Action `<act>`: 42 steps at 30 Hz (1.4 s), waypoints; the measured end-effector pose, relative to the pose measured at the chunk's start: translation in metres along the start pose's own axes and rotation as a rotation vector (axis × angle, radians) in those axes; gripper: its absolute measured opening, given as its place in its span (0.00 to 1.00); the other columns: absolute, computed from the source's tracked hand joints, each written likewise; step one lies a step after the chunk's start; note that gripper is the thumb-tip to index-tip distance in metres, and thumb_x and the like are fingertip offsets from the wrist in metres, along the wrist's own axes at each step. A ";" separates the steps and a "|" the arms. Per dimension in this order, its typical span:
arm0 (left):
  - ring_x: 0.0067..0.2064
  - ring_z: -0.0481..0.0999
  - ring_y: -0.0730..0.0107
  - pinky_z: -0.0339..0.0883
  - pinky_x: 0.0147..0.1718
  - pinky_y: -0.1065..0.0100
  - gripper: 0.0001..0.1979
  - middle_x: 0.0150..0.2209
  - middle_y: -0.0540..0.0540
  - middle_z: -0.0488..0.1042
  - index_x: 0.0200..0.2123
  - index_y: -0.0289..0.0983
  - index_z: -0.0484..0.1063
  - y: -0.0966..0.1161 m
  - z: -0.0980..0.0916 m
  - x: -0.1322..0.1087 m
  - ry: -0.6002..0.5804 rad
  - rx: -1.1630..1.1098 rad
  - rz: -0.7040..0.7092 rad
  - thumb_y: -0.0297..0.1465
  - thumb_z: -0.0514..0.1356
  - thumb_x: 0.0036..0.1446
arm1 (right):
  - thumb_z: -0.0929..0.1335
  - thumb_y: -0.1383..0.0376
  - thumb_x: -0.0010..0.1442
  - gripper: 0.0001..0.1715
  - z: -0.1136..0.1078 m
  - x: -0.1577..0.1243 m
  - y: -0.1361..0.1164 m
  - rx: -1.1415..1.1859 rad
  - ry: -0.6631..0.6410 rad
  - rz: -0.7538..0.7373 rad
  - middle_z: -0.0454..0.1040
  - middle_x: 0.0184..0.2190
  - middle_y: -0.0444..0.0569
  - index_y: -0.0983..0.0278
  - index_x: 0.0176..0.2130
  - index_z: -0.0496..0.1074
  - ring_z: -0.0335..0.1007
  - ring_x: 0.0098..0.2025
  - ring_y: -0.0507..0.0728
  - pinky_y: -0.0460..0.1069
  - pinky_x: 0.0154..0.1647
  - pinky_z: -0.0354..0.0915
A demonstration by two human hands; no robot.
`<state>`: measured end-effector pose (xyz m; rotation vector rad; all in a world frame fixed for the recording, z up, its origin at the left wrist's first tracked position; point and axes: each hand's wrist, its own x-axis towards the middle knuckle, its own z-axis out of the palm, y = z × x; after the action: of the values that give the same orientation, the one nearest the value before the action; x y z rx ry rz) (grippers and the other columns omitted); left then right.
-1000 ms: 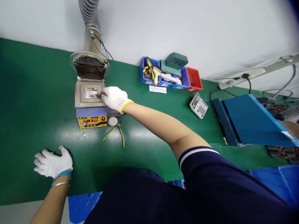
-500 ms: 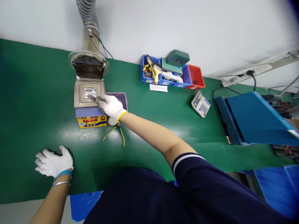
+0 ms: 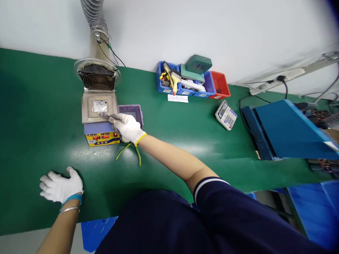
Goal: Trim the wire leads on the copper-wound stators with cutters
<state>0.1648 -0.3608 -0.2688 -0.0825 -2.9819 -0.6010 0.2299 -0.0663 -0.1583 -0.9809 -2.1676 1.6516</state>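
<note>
In the head view, my gloved right hand [image 3: 129, 127] is closed round a flat scraper [image 3: 104, 115]. The blade's tip lies over the front rim of a solder pot [image 3: 87, 115], just short of the square of shiny solder [image 3: 100, 106] in its top. Lit red digits glow on the pot's yellow front panel. Partly under my right hand are pliers [image 3: 137, 156] with green handles, their jaws hidden. My gloved left hand [image 3: 60, 185] rests on the green bench with fingers spread, holding nothing.
A purple bin [image 3: 141, 115] stands right of the pot. Behind the pot are a fan [image 3: 98, 80] and a grey duct [image 3: 93, 11]. Blue bins [image 3: 166, 90] with tools, a red bin [image 3: 222, 84], a calculator [image 3: 226, 115] and a blue metal stand [image 3: 292, 130] are further right.
My right hand has drawn the scraper back from the solder surface to the pot's front rim. My left hand stays in place. The view has shifted slightly.
</note>
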 end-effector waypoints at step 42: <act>0.51 0.79 0.55 0.75 0.52 0.57 0.26 0.47 0.37 0.79 0.43 0.35 0.76 0.154 -0.048 -0.087 -0.474 -1.207 -0.365 0.49 0.68 0.48 | 0.64 0.64 0.67 0.15 0.011 -0.108 0.028 -0.863 -0.129 -0.835 0.79 0.49 0.56 0.65 0.49 0.75 0.72 0.46 0.60 0.55 0.43 0.69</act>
<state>0.2665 -0.2404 -0.1749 0.2700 -2.4719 -2.5959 0.3143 -0.1402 -0.1662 -0.0006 -2.8305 0.3947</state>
